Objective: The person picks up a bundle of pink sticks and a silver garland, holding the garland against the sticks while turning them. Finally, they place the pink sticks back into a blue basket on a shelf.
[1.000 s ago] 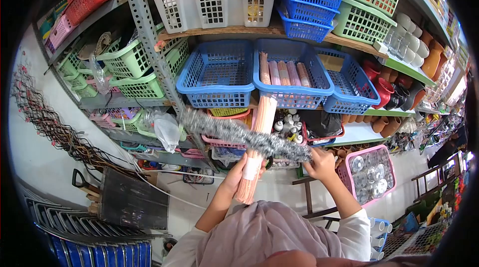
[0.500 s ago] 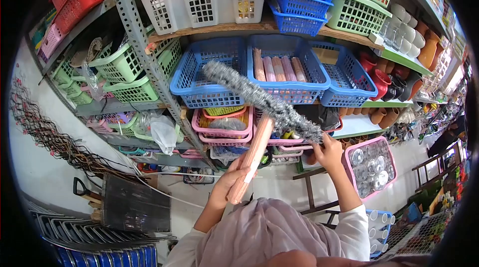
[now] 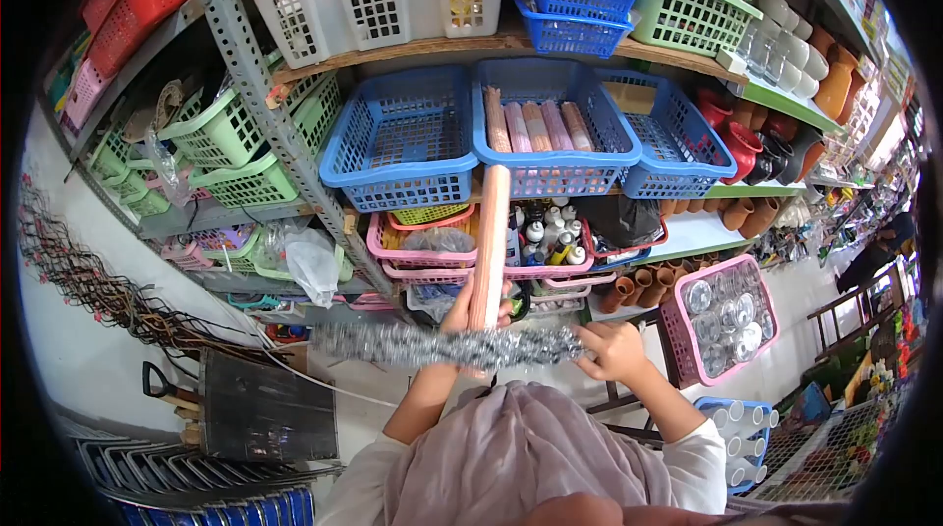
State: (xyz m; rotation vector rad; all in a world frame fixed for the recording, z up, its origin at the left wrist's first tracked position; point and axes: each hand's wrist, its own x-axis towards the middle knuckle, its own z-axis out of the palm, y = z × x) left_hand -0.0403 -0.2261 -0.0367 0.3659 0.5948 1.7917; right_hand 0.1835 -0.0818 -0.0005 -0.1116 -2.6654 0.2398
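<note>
My left hand (image 3: 458, 314) is closed round the lower part of a long pinkish-orange roll (image 3: 495, 241), which stands nearly upright in front of me. A grey fluffy duster (image 3: 432, 345) lies across the roll's lower end, level and pointing left. Its right end is in the closed fingers of my right hand (image 3: 617, 353). Beyond the roll's top, a blue basket (image 3: 560, 174) on the shelf holds several similar rolls (image 3: 534, 126).
Blue baskets (image 3: 401, 182) (image 3: 688, 175) flank the one with rolls. Below are pink baskets (image 3: 427, 274) and bottles (image 3: 553, 231). A pink crate (image 3: 688, 344) of glassware stands on the floor at right. A metal shelf post (image 3: 257, 94) rises at left.
The duster has swung down from a slant over the shelf to lie level across the roll's lower end. My left hand has turned the roll more upright and raised it.
</note>
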